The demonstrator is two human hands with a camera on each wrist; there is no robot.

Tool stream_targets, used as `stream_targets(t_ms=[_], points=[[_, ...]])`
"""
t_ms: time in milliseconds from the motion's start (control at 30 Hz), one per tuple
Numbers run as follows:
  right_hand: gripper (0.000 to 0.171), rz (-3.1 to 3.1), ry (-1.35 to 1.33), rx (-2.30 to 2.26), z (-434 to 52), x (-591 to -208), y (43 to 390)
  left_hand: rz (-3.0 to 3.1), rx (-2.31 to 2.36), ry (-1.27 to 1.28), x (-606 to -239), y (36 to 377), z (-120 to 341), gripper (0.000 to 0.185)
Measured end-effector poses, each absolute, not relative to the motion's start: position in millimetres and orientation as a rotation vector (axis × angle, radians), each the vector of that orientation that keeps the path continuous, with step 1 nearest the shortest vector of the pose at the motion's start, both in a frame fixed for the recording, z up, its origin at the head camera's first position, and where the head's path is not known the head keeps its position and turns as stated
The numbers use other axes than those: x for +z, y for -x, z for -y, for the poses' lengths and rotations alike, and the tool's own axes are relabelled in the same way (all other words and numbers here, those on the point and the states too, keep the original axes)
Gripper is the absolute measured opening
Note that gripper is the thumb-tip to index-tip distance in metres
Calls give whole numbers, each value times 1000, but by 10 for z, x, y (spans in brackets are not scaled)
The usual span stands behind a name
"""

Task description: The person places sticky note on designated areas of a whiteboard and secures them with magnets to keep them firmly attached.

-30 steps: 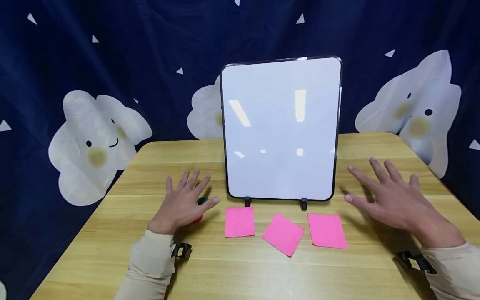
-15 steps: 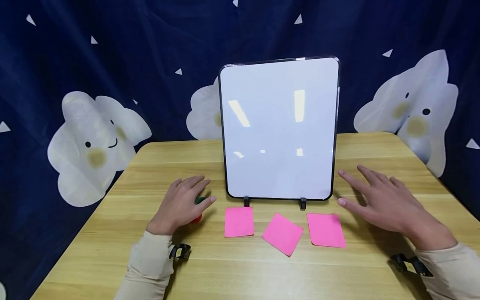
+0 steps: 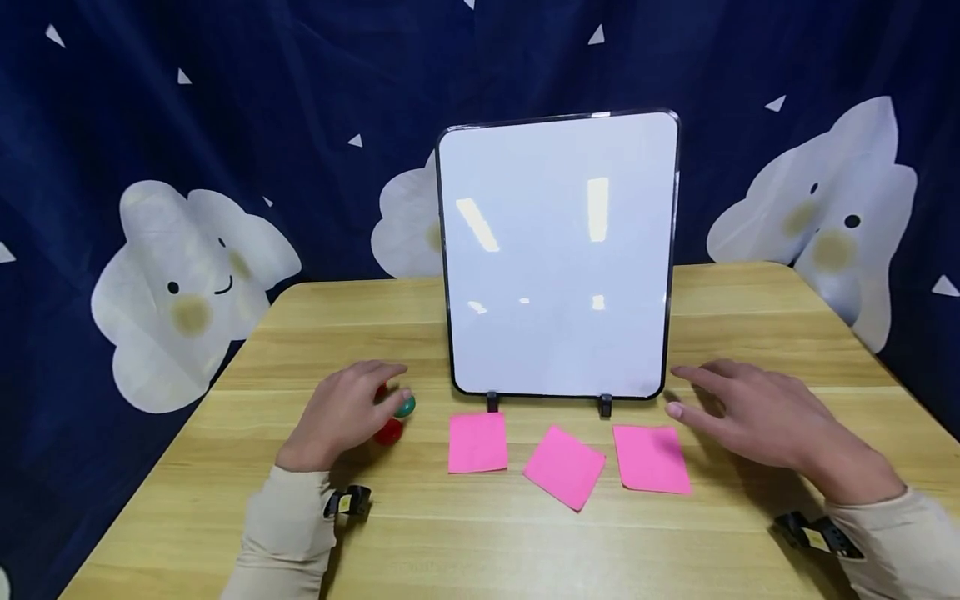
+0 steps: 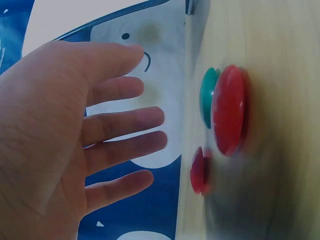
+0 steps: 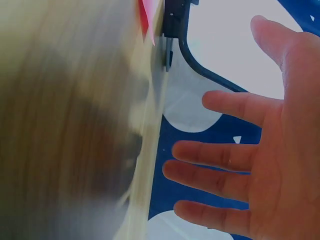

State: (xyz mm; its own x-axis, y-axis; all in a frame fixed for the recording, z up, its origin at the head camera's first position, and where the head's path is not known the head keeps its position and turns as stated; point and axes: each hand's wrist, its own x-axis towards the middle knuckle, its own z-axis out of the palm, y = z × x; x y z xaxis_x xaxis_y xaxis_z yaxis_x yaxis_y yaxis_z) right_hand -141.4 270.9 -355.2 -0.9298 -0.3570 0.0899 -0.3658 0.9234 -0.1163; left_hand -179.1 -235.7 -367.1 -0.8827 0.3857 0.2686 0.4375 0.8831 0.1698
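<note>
our left hand (image 3: 341,417) hovers with loose, empty fingers over the red and green magnets (image 3: 395,417) at lower left of the whiteboard (image 3: 558,250), while our right hand (image 3: 750,412), fingers spread and holding nothing, hangs beside the rightmost pink note (image 3: 651,460).

A light wooden table (image 3: 525,542) with plank grain carries everything. At its middle stands a white, black-framed whiteboard (image 3: 558,250), upright on two small black feet. Just in front of it three pink paper squares (image 3: 566,465) lie in a row, the middle one turned at an angle. To the left sit round magnets, one green (image 3: 406,407) and two red (image 3: 389,432).
</note>
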Motion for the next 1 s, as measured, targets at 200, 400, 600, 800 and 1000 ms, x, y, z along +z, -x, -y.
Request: stream_targets(t_ms=[200,400,600,800,1000], points=[[62,3023,-597,212,-2676,-3568,1406,2855,-381,583,-3641,1793,2391,40],[63,3026,-603,206,-2638,-3576,1396,2853,-410,562,-3648,1799,2436,37],[65,3044,-605,246,-2582,-3584,1372,2873,-453,513,-3681,1780,2497,38],[57,3048,-673,264,-2513,-3639,1377,2924,-477,502,-3688,1764,2525,35],[40,3039,-745,264,-2468,-3677,1384,3029,-541,471,-3696,1726,2565,35]])
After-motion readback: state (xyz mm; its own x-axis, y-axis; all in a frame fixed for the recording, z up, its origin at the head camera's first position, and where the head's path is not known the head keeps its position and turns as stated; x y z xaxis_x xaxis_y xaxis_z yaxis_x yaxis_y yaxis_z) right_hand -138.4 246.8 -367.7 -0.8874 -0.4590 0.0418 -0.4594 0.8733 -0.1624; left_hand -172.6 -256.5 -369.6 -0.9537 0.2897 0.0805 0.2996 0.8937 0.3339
